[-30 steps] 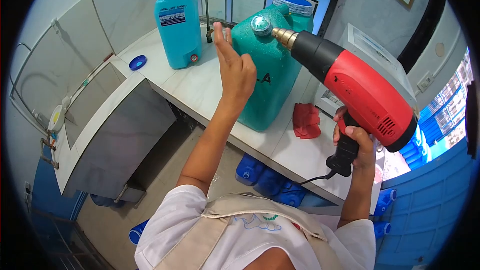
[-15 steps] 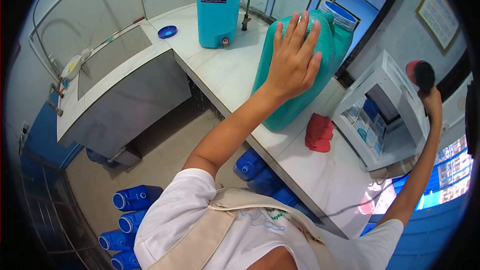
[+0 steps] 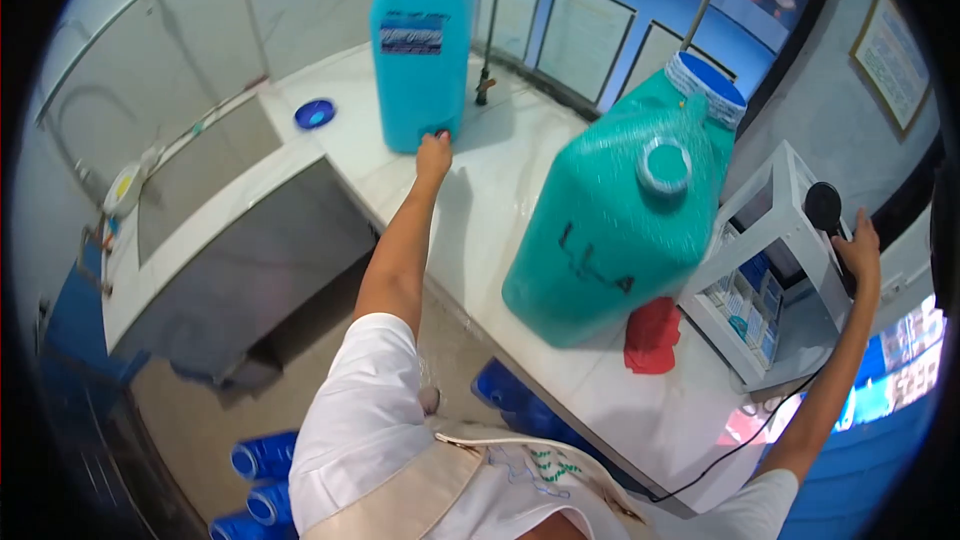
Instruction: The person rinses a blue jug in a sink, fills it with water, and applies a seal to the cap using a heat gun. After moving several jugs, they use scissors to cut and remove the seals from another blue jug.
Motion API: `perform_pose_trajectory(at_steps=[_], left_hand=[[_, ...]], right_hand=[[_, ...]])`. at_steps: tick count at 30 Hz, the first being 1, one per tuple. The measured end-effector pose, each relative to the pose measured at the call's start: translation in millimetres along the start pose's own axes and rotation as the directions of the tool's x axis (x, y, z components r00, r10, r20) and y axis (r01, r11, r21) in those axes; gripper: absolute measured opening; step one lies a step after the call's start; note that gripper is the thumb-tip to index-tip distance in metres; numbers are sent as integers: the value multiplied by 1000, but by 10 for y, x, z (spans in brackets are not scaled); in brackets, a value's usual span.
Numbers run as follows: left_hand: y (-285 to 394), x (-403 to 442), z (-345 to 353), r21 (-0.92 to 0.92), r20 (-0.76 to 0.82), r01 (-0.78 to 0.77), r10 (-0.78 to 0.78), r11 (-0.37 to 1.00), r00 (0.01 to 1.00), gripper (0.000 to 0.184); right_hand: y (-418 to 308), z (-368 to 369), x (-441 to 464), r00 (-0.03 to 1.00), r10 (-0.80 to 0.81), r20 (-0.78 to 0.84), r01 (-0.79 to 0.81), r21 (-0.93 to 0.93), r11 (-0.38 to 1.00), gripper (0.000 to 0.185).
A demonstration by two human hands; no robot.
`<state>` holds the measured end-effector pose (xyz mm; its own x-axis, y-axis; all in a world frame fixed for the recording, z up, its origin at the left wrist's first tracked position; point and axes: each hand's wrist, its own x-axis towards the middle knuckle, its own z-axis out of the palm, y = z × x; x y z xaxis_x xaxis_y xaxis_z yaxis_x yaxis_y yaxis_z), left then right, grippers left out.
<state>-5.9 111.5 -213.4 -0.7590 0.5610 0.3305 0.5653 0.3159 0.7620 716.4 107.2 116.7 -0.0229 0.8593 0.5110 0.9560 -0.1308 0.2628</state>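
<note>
My left hand is closed at the small spout low on the front of the light blue jug; the spout is mostly hidden behind my fingers. A large green container marked with black letters stands on the counter between my hands, with wrapped film round its cap and its blue-topped neck. At the right, my right hand is at the heat gun, which is beside the white cabinet. Its fingers look partly spread, and their hold on the handle is not clear. A red cloth lies beside the green container.
A round blue lid lies on the white counter near the sink basin. The white open cabinet stands at the right, with a black cord running across the counter's front. Blue jugs are on the floor.
My left hand has left the top of the green container and moved left to the light blue jug's spout. The heat gun has gone from over the counter to the right side by the cabinet.
</note>
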Motion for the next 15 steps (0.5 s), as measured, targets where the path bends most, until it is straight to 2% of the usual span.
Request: perform_pose_trajectory(at_steps=[1, 2, 3, 5, 6, 7, 8, 9, 10, 11, 12, 13, 14, 15], left_hand=[[-99, 132, 151, 53, 17, -96, 95, 994, 995, 41], [-176, 271, 271, 100, 34, -193, 190, 976, 981, 43], [-244, 417, 372, 99, 98, -163, 154, 982, 983, 40], [-235, 516, 556, 93, 193, -134, 115, 987, 974, 38], [-183, 523, 503, 160, 257, -233, 188, 959, 948, 32], [-209, 516, 462, 229, 322, -329, 248, 916, 914, 26], [-250, 531, 495, 239, 340, -329, 239, 913, 910, 26], [-286, 553, 558, 338, 370, -429, 301, 838, 879, 24], [-334, 579, 601, 423, 405, -519, 358, 742, 841, 25], [-432, 586, 598, 432, 421, -520, 346, 737, 839, 25], [-522, 603, 587, 493, 391, -754, 663, 435, 639, 22], [-608, 604, 569, 543, 389, -838, 866, 61, 315, 20], [-561, 595, 434, 536, 403, -842, 860, 56, 314, 20], [-476, 646, 297, 479, 278, -876, 936, 62, 218, 19]], right_hand=[[100, -13, -155, 982, -32, -185, 35, 18, 999, 73], [-145, -302, -485, 961, -26, -276, 43, 55, 998, 65], [-663, -700, -910, 933, -27, -359, 60, 80, 995, 57], [-1306, -975, -1532, 981, 105, -166, -5, 511, 859, 46], [-1492, -911, -1792, 996, 89, 12, -69, 738, 672, 34], [-1837, -950, -2060, 985, -72, 156, -117, 916, 385, 26], [-2159, -933, -2293, 908, -230, 351, -286, 919, 273, 20], [-2443, -809, -2487, 798, -466, 381, -274, 919, 283, 22], [-2744, -723, -2606, 621, -643, 448, -343, 893, 291, 28], [-3059, -720, -2693, 520, -703, 485, -376, 869, 321, 33], [-3329, -717, -2753, 415, -754, 509, -401, 846, 351, 40], [-3524, -664, -2812, 402, -758, 514, -416, 840, 349, 40], [-3678, -590, -2859, 402, -777, 485, -413, 853, 320, 40], [-3788, -533, -2872, 408, -793, 453, -406, 868, 288, 40]])
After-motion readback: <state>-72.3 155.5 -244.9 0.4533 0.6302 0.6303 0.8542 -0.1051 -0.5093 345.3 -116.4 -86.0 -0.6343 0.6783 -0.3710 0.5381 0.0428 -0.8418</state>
